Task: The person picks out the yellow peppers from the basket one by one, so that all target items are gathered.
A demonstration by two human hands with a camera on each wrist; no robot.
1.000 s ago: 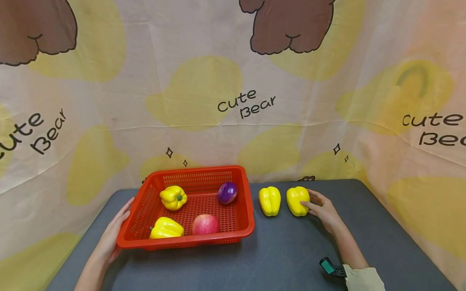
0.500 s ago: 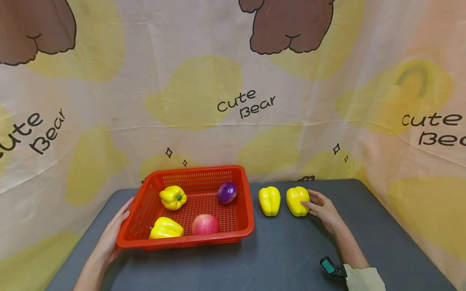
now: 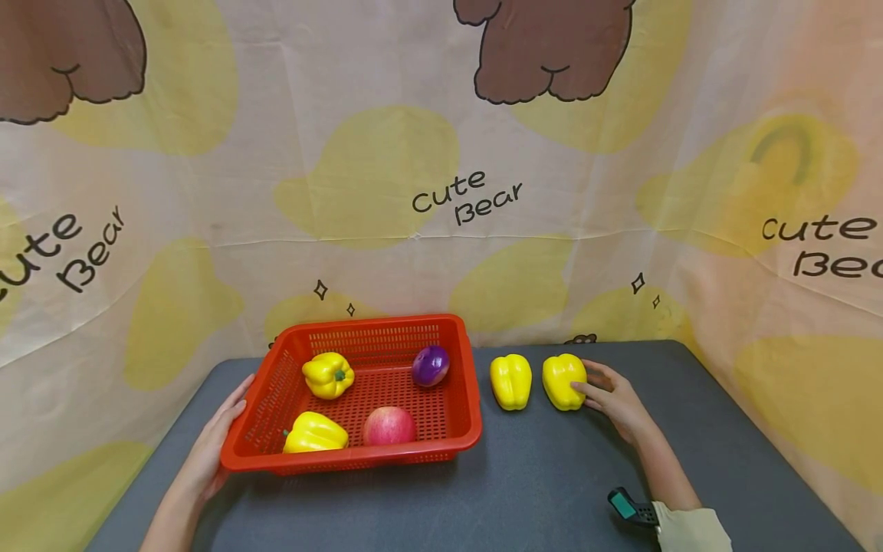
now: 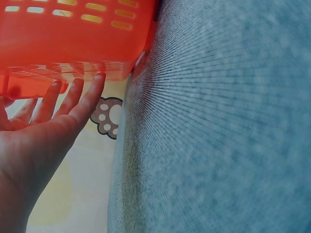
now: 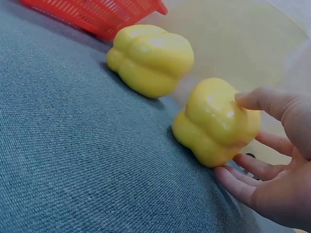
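My right hand (image 3: 616, 402), half-curled, pinches the rightmost yellow pepper (image 3: 562, 382) on the table (image 3: 531, 483), right of the basket (image 3: 352, 458). My left hand (image 3: 212, 441), fingers fairly straight, touches the basket's left side. Snug grip evenly; glossy pepper might slip.

I see a bench (image 3: 531, 483) in matt, woven cloth; near its far edge, the rightmost yellow pepper (image 3: 562, 382) looks smooth and glossy, the red basket (image 3: 345, 459) smooth, sheeny plastic, the backdrop (image 3: 483, 146) creased, matt cloth.
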